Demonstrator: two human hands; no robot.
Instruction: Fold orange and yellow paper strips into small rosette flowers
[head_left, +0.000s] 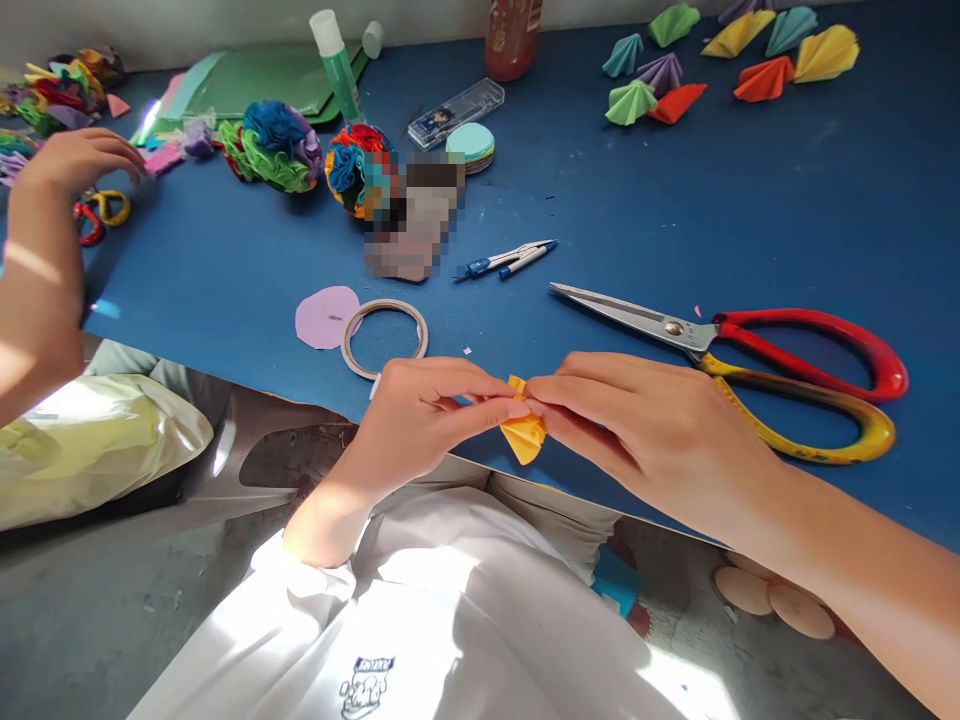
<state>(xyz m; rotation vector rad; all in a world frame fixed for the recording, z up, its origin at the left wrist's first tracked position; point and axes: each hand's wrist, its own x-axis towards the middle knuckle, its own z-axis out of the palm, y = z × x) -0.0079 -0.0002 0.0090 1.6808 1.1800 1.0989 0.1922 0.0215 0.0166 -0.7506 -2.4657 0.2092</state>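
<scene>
Both hands are pinching one folded yellow paper piece [523,432] over the near edge of the blue table [675,210]: left hand [420,415] and right hand [645,430] are closing fingertips on it from either side. Just beyond are lying a tape ring [384,338], a lilac paper circle [326,317] and red-and-yellow scissors [750,360]. Another person's hand [79,160] is resting far left.

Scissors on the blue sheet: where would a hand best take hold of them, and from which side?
Grip the scissors by the looped handles, red and yellow, coming from the right. The handles lie at the right end, beside the right hand, while the shut metal blades point left toward the compass. Nothing lies on the loops, so fingers could likely slip straight in from above.
</scene>
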